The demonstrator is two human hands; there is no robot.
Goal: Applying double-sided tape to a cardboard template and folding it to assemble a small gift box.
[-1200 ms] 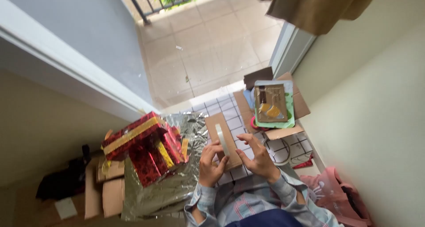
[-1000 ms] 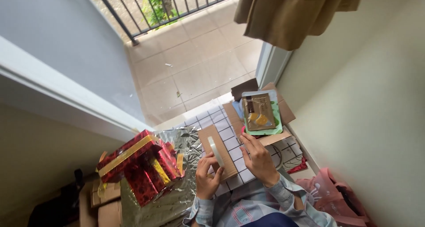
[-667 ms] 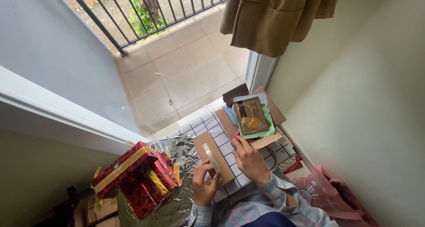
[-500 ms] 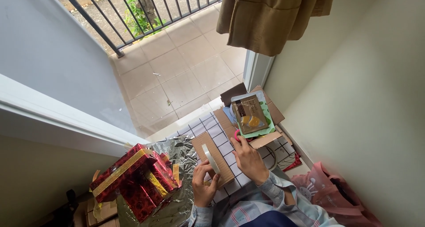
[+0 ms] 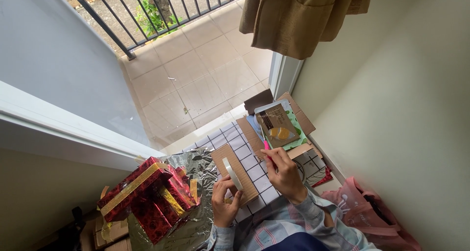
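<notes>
You're sitting on a white tiled floor (image 5: 245, 145) by an open doorway, with a beige tiled patio and dark railing beyond and a tan curtain (image 5: 303, 16) hanging overhead. Your view has been lifting over the last second: more railing and curtain are showing now, and your hands are sitting lower in the picture, yet the work itself hasn't shifted. Your left hand (image 5: 224, 206) is curling closed around the roll of tape (image 5: 233, 173), standing it on edge against the brown cardboard piece (image 5: 238, 180) lying on the tiles. Your right hand (image 5: 283, 170) is pinching shut on a thin pink pen (image 5: 267, 147), its tip near the cardboard's far edge. Just beyond, an open cardboard box (image 5: 298, 119) is holding a brown packet (image 5: 276, 126) on green lining. To your left, red and gold wrapped boxes (image 5: 147, 197) are sitting on crinkled silver foil (image 5: 198, 165), crowding that side. A pink bag (image 5: 364, 216) is slumping against the wall on your right.
</notes>
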